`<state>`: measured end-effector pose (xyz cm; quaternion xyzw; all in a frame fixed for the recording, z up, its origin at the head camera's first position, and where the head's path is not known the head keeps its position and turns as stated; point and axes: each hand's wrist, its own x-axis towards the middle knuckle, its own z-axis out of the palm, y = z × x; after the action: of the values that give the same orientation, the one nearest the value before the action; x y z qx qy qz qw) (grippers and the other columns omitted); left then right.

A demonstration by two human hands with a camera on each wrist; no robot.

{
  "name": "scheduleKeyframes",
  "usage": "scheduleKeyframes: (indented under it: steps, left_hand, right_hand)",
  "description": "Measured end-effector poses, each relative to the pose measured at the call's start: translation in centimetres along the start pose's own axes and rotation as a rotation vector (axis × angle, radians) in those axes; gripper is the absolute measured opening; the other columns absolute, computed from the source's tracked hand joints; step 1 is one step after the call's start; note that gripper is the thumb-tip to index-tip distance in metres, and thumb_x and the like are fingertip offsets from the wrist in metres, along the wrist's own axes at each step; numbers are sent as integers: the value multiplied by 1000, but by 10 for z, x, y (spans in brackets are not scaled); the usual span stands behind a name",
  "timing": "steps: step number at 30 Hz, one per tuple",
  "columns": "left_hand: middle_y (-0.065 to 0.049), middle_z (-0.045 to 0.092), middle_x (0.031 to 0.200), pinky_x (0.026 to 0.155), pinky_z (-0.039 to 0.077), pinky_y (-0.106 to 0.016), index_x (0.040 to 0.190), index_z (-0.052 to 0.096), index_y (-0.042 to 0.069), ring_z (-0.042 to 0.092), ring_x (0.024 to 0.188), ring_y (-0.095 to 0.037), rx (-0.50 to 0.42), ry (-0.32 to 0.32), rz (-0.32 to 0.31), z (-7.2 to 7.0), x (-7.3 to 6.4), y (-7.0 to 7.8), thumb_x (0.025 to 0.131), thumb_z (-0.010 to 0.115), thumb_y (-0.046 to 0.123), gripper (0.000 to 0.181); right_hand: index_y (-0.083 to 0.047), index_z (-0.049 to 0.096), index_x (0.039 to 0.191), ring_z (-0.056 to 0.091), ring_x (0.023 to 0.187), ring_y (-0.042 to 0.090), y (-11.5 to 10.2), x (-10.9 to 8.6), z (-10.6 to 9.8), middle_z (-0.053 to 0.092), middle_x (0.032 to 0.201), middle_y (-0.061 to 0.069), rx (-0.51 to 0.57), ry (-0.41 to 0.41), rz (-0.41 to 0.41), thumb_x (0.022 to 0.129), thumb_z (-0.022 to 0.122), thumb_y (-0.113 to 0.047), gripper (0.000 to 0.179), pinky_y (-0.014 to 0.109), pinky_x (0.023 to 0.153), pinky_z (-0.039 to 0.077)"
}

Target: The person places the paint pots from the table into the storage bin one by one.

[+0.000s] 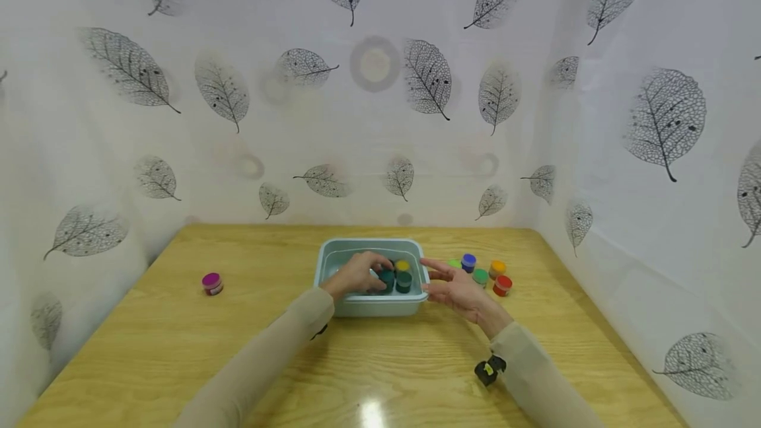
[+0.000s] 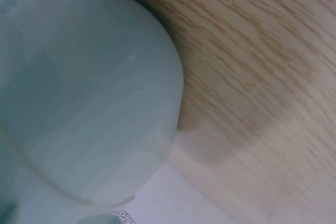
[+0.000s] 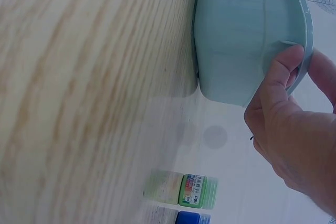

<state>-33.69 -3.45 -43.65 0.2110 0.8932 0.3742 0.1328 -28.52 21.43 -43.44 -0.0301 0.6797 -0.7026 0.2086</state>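
A pale blue-green plastic basin [image 1: 371, 309] stands on the wooden table, with several small paint jars inside at its right end. My left hand [image 1: 355, 275] reaches down into the basin, thumb and fingers curled about a dark teal paint jar [image 1: 386, 279]. Beside that jar are a dark green jar [image 1: 403, 282] and a yellow-topped one [image 1: 402, 265]. At the basin's right end, my right hand [image 1: 466, 296] pinches the rim [image 3: 308, 30] between thumb and fingers. The left wrist view shows only the basin's outer wall [image 2: 105, 87], not the fingers.
Right of the basin stand more paint jars: light green [image 3: 193, 191], blue [image 1: 468, 263], green [image 1: 480, 277], orange [image 1: 497, 268] and red [image 1: 502, 285]. A magenta jar [image 1: 212, 283] stands alone at the left. A leaf-patterned curtain [image 1: 374, 117] surrounds the table [image 1: 250, 349].
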Motion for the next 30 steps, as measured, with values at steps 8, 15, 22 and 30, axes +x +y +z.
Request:
scheduleKeyframes:
  steps: [8, 15, 22, 30]
  left_hand:
    - [-16, 69, 105, 59, 60, -25, 119, 68, 8, 69, 67, -16, -25, -6, -29, 0, 3, 1, 82, 77, 1, 39]
    - [-16, 70, 105, 62, 60, -26, 118, 68, 8, 70, 71, -18, -31, -1, -55, 1, 4, 3, 83, 75, 1, 37]
    - [-15, 70, 104, 63, 60, -29, 118, 68, 8, 71, 75, -22, -29, 21, -31, -1, 2, 3, 84, 75, 4, 35]
    - [-10, 72, 99, 67, 57, -31, 114, 69, 7, 69, 84, -22, -11, 76, 57, -15, -6, 1, 88, 74, 13, 28]
  right_hand:
    - [-14, 38, 152, 59, 98, 18, -1, 0, 0, 31, 146, 24, -1, 6, 7, 93, 65, -3, 66, 24, 81, 57]
    - [-15, 37, 152, 57, 108, 25, -3, -1, -1, 30, 149, 24, 0, 7, 14, 93, 65, -4, 66, 25, 84, 57]
    - [-14, 38, 152, 58, 104, 23, -3, -1, -1, 30, 148, 25, 0, 5, 8, 93, 65, -4, 65, 25, 84, 57]
    - [-13, 37, 152, 59, 104, 23, -3, 0, 2, 30, 149, 26, 1, -1, 14, 93, 65, -4, 66, 25, 85, 58]
